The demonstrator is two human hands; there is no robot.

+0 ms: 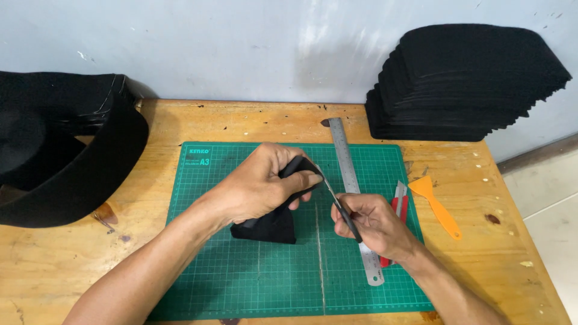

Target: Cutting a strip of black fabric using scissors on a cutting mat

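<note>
Over the green gridded cutting mat (253,283) on the wooden counter (72,265), the left hand (259,186) has its fingers curled tight around a folded piece of black felt-like fabric (271,225), whose lower end rests on the mat. The right hand (373,222) pinches a thin black strip (346,216) that runs up to the left fingers. A steel ruler (346,159), red utility knife (400,198) and orange plastic scraper (436,204) lie just right; a stack of black cut pieces (457,84) sits at the wall.

A worn wooden table (90,265) with dark stains stands flush against a pale grey-blue wall (241,42), which catches a soft glare near its middle. Past the table's right edge lies a light floor (551,198), possibly tiled.
</note>
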